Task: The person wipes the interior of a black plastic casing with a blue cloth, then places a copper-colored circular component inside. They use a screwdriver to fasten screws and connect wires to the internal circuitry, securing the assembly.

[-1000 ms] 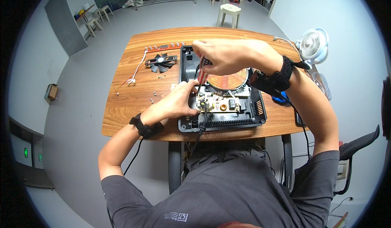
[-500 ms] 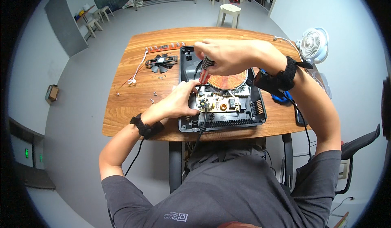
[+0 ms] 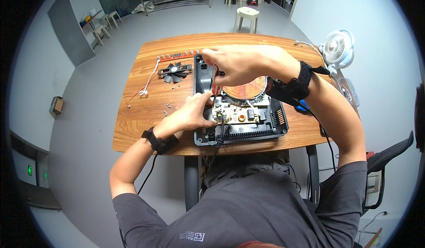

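Note:
An opened black induction cooker housing [image 3: 197,115] lies on the table, holding a round copper coil [image 3: 244,91] and a pale circuit board [image 3: 232,115]. My right hand [image 3: 230,66] is wrapped round the handle of a red and dark screwdriver [image 3: 216,88], which points steeply down at the board's left end. The screwdriver's tip is hard to make out beside my left fingers. My left hand [image 3: 195,111] spans that same end of the board, thumb on the near side and fingers on the far side, gripping it. A black cable [image 3: 218,142] runs from the housing toward me.
Left of the housing lie a black cooling fan [image 3: 174,72], a red button board [image 3: 177,56] with a white cable [image 3: 151,77], and several loose screws [image 3: 166,113]. A small white desk fan [image 3: 338,48] stands at the table's right edge. Stools [image 3: 246,15] are beyond the table.
My right hand has turned slightly and shifted a little left, with the screwdriver now more upright. My left hand keeps its place at the board. The whole view has shifted slightly.

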A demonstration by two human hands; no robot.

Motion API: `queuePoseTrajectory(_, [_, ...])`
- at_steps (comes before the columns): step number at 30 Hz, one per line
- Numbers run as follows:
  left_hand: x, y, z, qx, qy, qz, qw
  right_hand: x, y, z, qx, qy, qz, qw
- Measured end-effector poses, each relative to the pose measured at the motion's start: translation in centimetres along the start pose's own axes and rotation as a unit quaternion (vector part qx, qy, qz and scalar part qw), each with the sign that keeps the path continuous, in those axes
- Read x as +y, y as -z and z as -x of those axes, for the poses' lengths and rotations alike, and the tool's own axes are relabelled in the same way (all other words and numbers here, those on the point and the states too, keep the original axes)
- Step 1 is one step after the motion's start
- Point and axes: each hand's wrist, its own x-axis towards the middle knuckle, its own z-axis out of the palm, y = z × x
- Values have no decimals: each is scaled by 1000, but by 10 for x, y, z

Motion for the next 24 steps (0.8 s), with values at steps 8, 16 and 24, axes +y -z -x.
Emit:
queuePoseTrajectory(8, [-2,-2,-1,12,-15,6,1000,-9,-5,-9,-11,-61,51,997])
queuePoseTrajectory(16, [-2,-3,-2,11,-24,0,1000,12,-11,5,78,65,8,995])
queuePoseTrajectory(24, [-1,-2,1,17,-29,1,999,-11,0,-2,-20,-131,42,990])
